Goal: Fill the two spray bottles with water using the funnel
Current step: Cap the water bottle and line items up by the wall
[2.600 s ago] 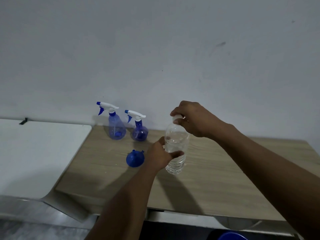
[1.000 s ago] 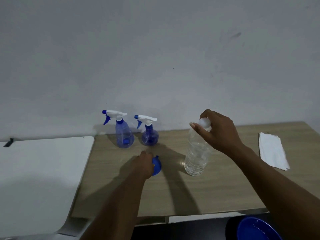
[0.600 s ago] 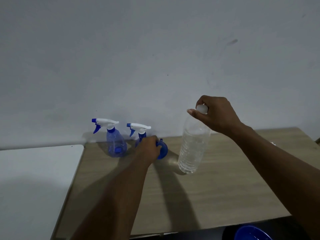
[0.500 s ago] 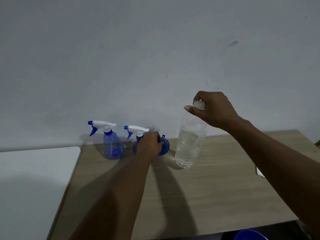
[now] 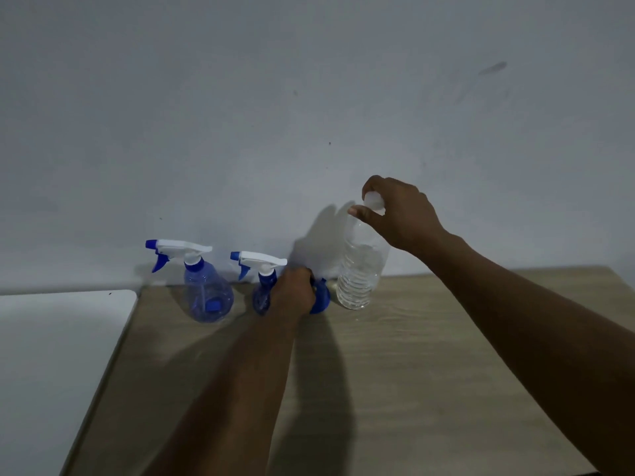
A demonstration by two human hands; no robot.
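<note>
**Funnel and its surroundings.** The blue funnel [image 5: 321,297] lies low at the back of the wooden table [image 5: 429,372], just beside the smaller spray bottle [image 5: 260,298]. It is mostly covered by the left hand [image 5: 292,293], whose fingers curl round it. We judge it light, stiff plastic, best taken by the bowl's rim so that the spout stays free for a bottle neck.

The larger spray bottle [image 5: 208,297] stands further left. Both carry their white trigger heads, so neither is open for filling yet. If empty, as the task implies, they should be light and easy to tip, and we would steady each at the collar.

To the right, the clear water bottle [image 5: 359,273] leans, gripped at its white cap [image 5: 374,202] by the right hand [image 5: 403,216]. Whether its base touches the table we cannot tell. Its thin ribbed wall will likely give under pressure, and the water makes it heavy, so we would pour holding the body. A white surface [image 5: 51,355] adjoins the table's left edge.
</note>
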